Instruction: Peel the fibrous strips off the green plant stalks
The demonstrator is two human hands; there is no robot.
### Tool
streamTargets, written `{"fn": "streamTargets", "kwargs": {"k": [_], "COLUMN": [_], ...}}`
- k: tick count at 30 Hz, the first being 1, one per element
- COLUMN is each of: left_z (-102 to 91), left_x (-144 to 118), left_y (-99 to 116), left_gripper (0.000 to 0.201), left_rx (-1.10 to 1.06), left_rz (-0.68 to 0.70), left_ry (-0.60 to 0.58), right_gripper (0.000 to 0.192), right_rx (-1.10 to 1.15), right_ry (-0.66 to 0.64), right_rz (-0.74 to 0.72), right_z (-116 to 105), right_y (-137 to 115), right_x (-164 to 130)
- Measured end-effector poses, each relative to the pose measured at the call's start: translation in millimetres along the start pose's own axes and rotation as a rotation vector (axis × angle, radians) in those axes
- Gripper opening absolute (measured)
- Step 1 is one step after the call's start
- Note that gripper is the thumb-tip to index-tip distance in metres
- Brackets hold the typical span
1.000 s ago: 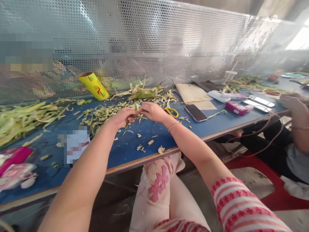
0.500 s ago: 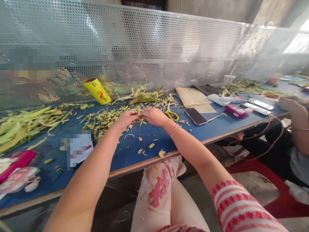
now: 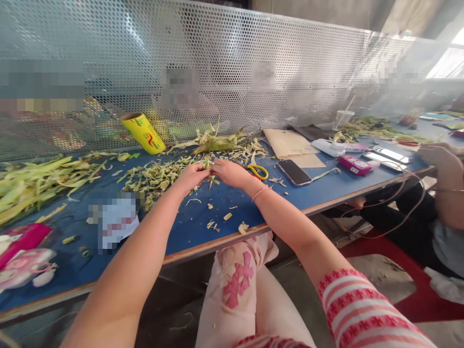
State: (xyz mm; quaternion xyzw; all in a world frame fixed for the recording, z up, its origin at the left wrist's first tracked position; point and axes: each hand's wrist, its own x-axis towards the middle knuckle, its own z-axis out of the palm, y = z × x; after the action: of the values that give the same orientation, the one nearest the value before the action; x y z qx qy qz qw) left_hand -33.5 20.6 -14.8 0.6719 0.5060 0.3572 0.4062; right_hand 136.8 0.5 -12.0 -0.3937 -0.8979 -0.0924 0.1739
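Green strip (image 3: pixel 207 166) between both hands

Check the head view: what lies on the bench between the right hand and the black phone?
The yellow-handled scissors lie between the right hand and the black phone, on the blue bench, with a few husk scraps beside them.

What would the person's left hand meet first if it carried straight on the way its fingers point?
The left hand points rightward, so it would probably meet the right hand first; both pinch the same small green leaf strip, fingertips nearly touching.
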Motion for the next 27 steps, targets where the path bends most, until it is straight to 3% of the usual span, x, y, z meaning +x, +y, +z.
{"fn": "streamTargets", "kwargs": {"k": [4, 10, 19, 27], "left_z": [-1.3, -1.9, 0.4, -6.9], "left_x": [-1, -10, -3, -1], "left_y": [3, 13, 8, -1], "left_gripper": [0.012, 0.024, 0.009, 0.015], "left_rx": [-0.069, -0.302, -0.199, -0.049], "left_rz": [0.011, 0.018, 0.093, 0.265], "left_ry": [0.028, -0.063, 0.002, -0.102], "right_gripper": [0.023, 0.023, 0.017, 0.012], "right_rx": [0.042, 0.144, 0.214, 0.358], "right_ry": [0.06, 0.226, 0.264, 0.201], "right_rz": [-0.045, -0.084, -0.077, -0.038], "right_z": [-1, 0, 3, 4], "right_y": [2, 8, 13, 13], "right_x": [0, -2, -3, -3]}}
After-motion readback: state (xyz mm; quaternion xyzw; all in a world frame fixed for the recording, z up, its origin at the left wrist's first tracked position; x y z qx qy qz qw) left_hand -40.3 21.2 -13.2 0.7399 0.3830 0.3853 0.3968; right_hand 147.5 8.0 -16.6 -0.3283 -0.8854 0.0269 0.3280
